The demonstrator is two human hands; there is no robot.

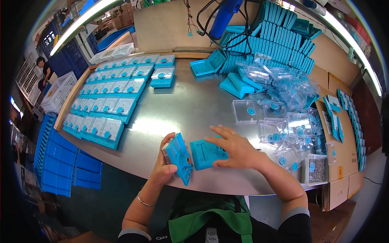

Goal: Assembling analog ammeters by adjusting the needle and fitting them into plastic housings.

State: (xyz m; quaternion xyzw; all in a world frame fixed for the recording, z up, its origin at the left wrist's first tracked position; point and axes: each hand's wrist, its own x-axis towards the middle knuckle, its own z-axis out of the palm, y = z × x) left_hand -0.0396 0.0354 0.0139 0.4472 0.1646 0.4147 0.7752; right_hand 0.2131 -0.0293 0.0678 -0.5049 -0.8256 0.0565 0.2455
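Casing point(178, 158) tilted in left grip point(161, 171)

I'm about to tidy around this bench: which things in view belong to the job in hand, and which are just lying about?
Seem to belong:
- turquoise casing in the left hand
- turquoise part at the right hand
- clear covers
- rows of units

Seem just lying about:
- blue bins
- white crate
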